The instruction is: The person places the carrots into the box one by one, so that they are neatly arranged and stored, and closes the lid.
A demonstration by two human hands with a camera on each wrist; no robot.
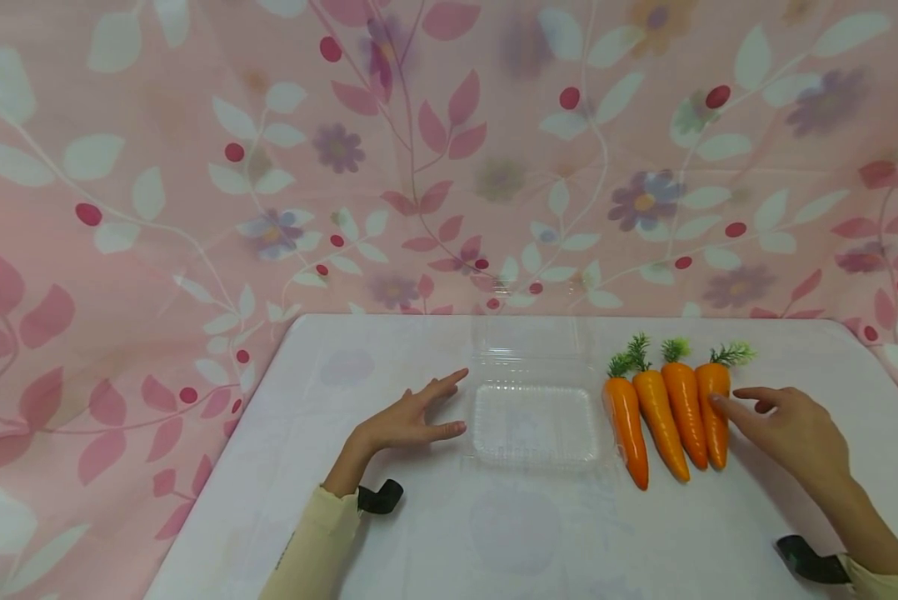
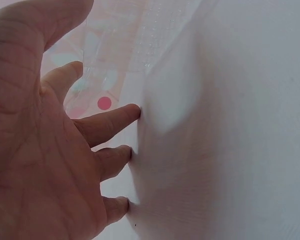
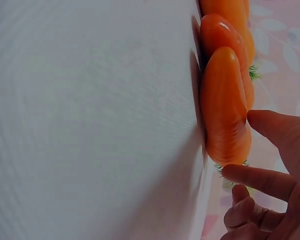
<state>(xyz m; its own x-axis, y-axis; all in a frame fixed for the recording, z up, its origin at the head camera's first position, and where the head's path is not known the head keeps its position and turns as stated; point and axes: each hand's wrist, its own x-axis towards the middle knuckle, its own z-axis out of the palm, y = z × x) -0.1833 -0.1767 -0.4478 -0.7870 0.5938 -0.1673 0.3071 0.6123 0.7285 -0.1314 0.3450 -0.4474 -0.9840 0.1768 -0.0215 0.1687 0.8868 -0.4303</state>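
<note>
Several orange carrots (image 1: 665, 417) with green tops lie side by side on the table. My right hand (image 1: 797, 433) is at the rightmost carrot (image 1: 716, 417), its thumb over the carrot and its index finger by the right side. In the right wrist view the thumb tip meets or nearly meets that carrot (image 3: 222, 105); a firm grip does not show. A clear plastic clamshell box (image 1: 536, 425) stands with its lid raised, left of the carrots. Beside its left edge is my left hand (image 1: 404, 423), fingers spread and holding nothing. In the left wrist view, fingertips (image 2: 132, 111) rest close to the white tabletop.
White cloth covers the table (image 1: 419, 533). Behind it hangs a pink floral curtain (image 1: 449, 167), near the raised lid (image 1: 527, 337). The leftmost carrot (image 1: 627, 429) lies close to the box's right edge. Black wrist mounts (image 1: 380, 497) stick out from the sleeves.
</note>
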